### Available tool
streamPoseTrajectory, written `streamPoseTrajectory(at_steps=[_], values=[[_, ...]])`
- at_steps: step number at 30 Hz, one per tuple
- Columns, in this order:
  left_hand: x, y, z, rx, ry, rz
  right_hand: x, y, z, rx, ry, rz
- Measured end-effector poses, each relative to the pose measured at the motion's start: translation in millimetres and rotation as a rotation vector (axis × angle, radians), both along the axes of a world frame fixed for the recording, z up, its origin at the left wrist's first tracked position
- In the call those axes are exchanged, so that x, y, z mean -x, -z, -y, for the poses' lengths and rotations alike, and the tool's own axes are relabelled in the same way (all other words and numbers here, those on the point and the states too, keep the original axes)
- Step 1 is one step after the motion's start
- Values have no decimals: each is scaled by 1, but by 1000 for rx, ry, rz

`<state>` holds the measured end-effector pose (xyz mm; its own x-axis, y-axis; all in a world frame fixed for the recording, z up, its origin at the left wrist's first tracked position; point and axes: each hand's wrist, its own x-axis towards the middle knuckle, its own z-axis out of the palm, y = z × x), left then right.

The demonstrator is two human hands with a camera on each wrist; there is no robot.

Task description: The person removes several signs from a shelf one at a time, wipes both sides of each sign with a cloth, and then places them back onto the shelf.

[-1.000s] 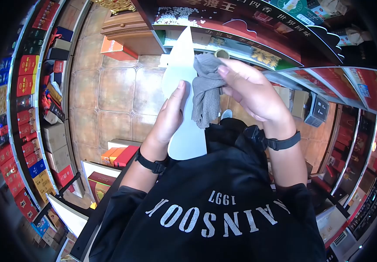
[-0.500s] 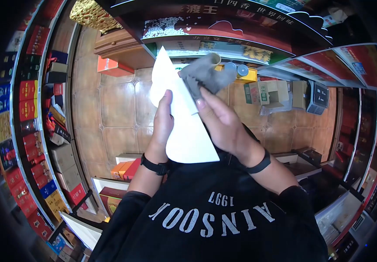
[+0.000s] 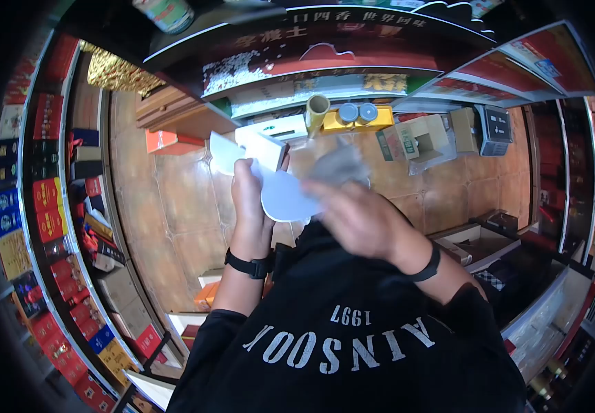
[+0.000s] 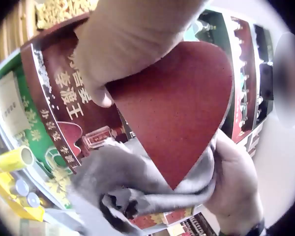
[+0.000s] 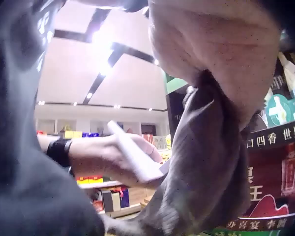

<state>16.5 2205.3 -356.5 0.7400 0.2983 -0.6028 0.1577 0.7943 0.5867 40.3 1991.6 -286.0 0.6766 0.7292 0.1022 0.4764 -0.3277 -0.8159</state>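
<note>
My left hand (image 3: 248,196) grips a stiff panel (image 3: 285,196), thumb on its pale face. The panel has a curved outline, and the left wrist view shows its dark red side (image 4: 182,98) narrowing to a point. In my right hand (image 3: 361,224), blurred in the head view, is a grey cloth (image 3: 339,165), held close by the panel's rounded near end. Seen from the right wrist, the cloth (image 5: 201,157) hangs in folds from the hand, with the panel's thin white edge (image 5: 132,150) beyond it.
A display stand (image 3: 325,41) with dark red signs rises ahead. By its base are a cardboard tube (image 3: 317,113), a yellow box (image 3: 359,118) with two grey-capped containers, and an open carton (image 3: 425,141). Shelves of boxes (image 3: 49,206) line the left side.
The panel has been tilted and turned in my left hand, showing shorter from above. My right hand has moved with the cloth from the panel's upper right edge down towards its near end.
</note>
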Motion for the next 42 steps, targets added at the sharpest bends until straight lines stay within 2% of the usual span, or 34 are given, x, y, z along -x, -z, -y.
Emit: streamPoseTrajectory(at_steps=[1,3,5,6,9,10,12,15,17,21,23,25,26,28,29,31,33,35,36,37,38,39,41,42], values=[[-8,-2,6,64,-77,-14,4,-17,-1,31,-29,216],[-13,4,7,103,42,8,4,-12,2,119,-41,354],[-18,-4,16,106,114,-34,-10,-3,12,191,-19,343],[-18,5,13,175,151,11,-19,0,19,226,-9,334],[-22,0,10,24,213,142,-51,-1,37,182,131,372],[-19,14,-1,65,194,130,-63,1,49,198,155,315],[-25,19,4,-413,191,12,-87,3,75,148,209,147],[-43,11,20,-1158,396,-74,-120,20,119,48,185,-32],[-68,-20,50,-1606,649,-40,-142,30,147,32,154,-111],[-124,-30,100,-1948,767,-162,-186,54,206,37,193,-141],[-155,-24,125,-1991,823,81,-200,60,230,48,169,-162],[-183,-22,158,-1676,1114,209,-211,71,251,29,140,-202],[-198,-19,173,-1794,1149,363,-213,76,262,24,171,-195],[-219,-18,197,-1733,1307,205,-220,85,284,16,237,-174],[-231,-17,207,-1705,1383,126,-223,93,296,-32,328,-261],[-254,11,207,-1719,1326,223,-217,118,326,-135,509,-443],[-286,22,209,-1714,1300,127,-202,146,360,-269,805,-745],[-321,58,199,-1661,1118,254,-177,167,393,-226,913,-583],[-343,43,215,-1653,1183,102,-162,169,405,-104,944,-595],[-362,49,221,-1824,1145,188,-148,167,416,23,969,-601],[-380,59,226,-1887,1088,237,-134,164,423,150,995,-599],[-394,70,232,-1950,1027,290,-114,166,423,77,1068,-544],[-419,83,251,-1970,1108,56,-82,159,426,134,1062,-571],[-429,89,259,-1975,1147,-58,-64,163,424,27,1092,-578]])
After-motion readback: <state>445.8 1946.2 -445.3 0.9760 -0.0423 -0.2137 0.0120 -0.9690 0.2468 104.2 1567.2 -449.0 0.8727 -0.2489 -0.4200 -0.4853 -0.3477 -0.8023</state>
